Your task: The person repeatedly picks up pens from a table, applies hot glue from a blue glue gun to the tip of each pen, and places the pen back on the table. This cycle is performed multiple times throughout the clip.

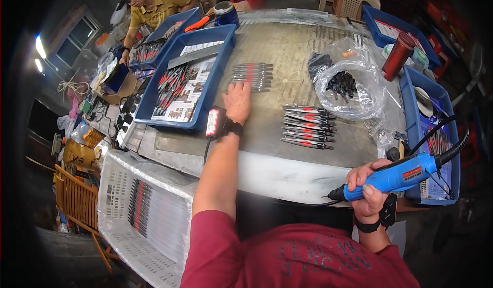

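My right hand (368, 188) is wrapped around a blue electric screwdriver (393, 177) at the table's near right edge, its bit pointing left. A black coiled cable runs from its rear. My left hand (237, 102) reaches across the table with its fingers stretched forward. Its fingertips touch the near end of a row of slim grey-and-red pieces (252, 72); whether it pinches one is not visible. To the right lies a second row of slim silver pieces with red inserts and dark tips (308, 126). Beyond that row, a clear plastic bag (377, 95) holds small black parts (341, 85).
A blue tray (208, 90) holds loose slim pieces on newspaper. More blue trays stand at the right, (411, 113) included. A lined white crate (110, 185) with pieces sits at lower left. A dark red cylinder (399, 57) stands far right. A person in yellow (159, 8) works at far left.
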`<state>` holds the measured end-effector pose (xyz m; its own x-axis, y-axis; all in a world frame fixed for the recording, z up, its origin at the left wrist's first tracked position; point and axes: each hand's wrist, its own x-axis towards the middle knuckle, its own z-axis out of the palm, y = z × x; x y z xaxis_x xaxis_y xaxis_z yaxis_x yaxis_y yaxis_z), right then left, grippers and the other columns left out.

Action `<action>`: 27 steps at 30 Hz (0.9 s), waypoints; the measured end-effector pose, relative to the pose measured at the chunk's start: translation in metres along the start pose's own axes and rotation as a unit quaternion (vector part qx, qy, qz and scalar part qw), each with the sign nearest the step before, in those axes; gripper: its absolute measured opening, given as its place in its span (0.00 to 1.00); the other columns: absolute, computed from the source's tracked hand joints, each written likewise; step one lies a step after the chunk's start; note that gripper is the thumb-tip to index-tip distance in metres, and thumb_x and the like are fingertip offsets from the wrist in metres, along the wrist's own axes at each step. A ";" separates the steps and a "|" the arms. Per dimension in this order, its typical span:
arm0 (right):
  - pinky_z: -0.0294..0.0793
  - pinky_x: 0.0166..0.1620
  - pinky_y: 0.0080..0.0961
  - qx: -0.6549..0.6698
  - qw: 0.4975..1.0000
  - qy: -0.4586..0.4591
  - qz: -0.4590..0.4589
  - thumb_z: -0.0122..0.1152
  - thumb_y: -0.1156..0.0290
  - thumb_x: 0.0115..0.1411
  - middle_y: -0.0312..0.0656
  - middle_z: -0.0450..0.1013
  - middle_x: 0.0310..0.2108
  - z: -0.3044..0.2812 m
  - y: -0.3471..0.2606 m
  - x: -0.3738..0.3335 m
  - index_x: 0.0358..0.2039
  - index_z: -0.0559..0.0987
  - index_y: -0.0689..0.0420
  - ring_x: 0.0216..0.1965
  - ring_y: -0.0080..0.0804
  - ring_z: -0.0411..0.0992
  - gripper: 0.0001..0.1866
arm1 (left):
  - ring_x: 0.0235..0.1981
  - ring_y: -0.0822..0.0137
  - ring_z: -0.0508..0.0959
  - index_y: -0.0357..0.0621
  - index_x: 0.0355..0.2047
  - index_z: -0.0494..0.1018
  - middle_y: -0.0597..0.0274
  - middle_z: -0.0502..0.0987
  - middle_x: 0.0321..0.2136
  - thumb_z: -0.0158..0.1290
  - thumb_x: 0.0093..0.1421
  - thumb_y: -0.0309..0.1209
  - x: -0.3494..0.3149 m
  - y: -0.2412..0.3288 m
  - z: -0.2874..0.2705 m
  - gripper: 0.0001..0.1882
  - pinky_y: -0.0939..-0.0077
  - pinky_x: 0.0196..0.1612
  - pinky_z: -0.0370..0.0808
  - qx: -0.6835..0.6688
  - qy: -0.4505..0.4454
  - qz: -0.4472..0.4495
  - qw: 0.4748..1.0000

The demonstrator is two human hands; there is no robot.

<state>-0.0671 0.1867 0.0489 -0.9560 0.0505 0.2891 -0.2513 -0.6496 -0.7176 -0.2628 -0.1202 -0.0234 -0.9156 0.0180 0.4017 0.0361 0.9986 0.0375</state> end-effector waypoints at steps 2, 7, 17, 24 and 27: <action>0.69 0.28 0.28 0.002 1.000 0.001 0.002 0.62 0.76 0.44 0.41 0.65 0.24 0.000 0.002 0.000 0.43 0.61 0.54 0.23 0.32 0.66 0.26 | 0.41 0.58 0.69 0.47 0.36 0.69 0.62 0.71 0.36 0.43 0.54 0.27 0.000 0.001 0.000 0.09 0.48 0.39 0.66 -0.004 0.003 0.007 1.000; 0.69 0.28 0.28 -0.002 1.000 0.004 0.005 0.62 0.75 0.44 0.41 0.65 0.24 0.001 0.004 0.000 0.43 0.61 0.54 0.24 0.32 0.66 0.26 | 0.41 0.58 0.69 0.48 0.35 0.69 0.63 0.70 0.35 0.43 0.54 0.27 -0.002 0.002 -0.003 0.09 0.48 0.39 0.65 -0.009 -0.006 0.041 0.999; 0.68 0.29 0.28 -0.005 1.000 -0.015 0.006 0.61 0.74 0.45 0.40 0.64 0.25 0.002 0.003 -0.003 0.45 0.61 0.52 0.25 0.33 0.66 0.27 | 0.40 0.59 0.70 0.47 0.32 0.70 0.60 0.72 0.32 0.50 0.55 0.36 -0.019 0.024 -0.021 0.08 0.51 0.37 0.65 0.015 -0.011 0.011 1.000; 0.64 0.31 0.29 -0.048 0.999 0.004 -0.005 0.57 0.68 0.44 0.39 0.64 0.25 0.002 0.006 -0.005 0.45 0.60 0.53 0.23 0.30 0.65 0.26 | 0.26 0.54 0.75 0.34 0.36 0.69 0.48 0.74 0.24 0.51 0.56 0.28 -0.079 0.090 -0.090 0.11 0.65 0.31 0.70 -0.350 -0.022 -0.054 0.935; 0.67 0.31 0.28 0.013 0.999 -0.026 -0.015 0.58 0.77 0.46 0.41 0.64 0.26 0.000 0.006 -0.004 0.48 0.60 0.52 0.26 0.31 0.66 0.27 | 0.16 0.73 0.71 0.34 0.36 0.70 0.59 0.72 0.18 0.51 0.57 0.28 -0.123 0.108 -0.118 0.10 0.77 0.19 0.66 -0.448 -0.153 -0.084 0.877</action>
<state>-0.0647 0.1827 0.0434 -0.9389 0.0308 0.3429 -0.2745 -0.6677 -0.6919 -0.0990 -0.0199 0.0389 -0.9978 0.0239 0.0619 0.0648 0.5522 0.8312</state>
